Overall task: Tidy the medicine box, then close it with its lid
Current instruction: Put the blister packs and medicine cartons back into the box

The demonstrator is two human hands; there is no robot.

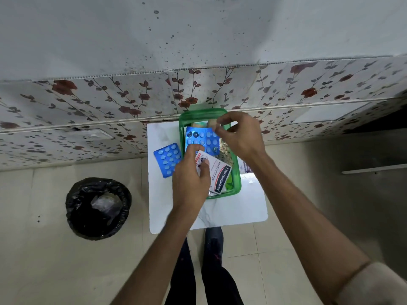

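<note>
- Currently the green medicine box (236,172) sits on a small white worktop (220,214) against the floral wall, with no lid that I can make out in view.
- Left hand (190,172) is pinched on the white Hansaplast packet (217,172), thumb across its near end, over the front half of the box.
- Right hand (240,135) is curled over the back of the box with fingertips (217,129) nipping the far corner of a blue blister strip (202,139); something pale may also be caught between thumb and finger, too blurred to say.
- A second blue blister strip (168,159) lies loose on the worktop just beside the box's left wall.
- Contents look crowded and overlapping, so the tidying seems mid-way.
- Risk: both hands tugging at stacked items could drag neighbouring packets over the rim, since the plaster packet already overhangs the front edge.
- Risk: the light box sits near the worktop's centre-right; a sideways pull could slide it.
- Risk: the loose strip may be forgotten outside, or knocked off toward the black-lined bin (98,208) on the floor.
- Risk: tall, tilted packets would stop a lid seating.
</note>
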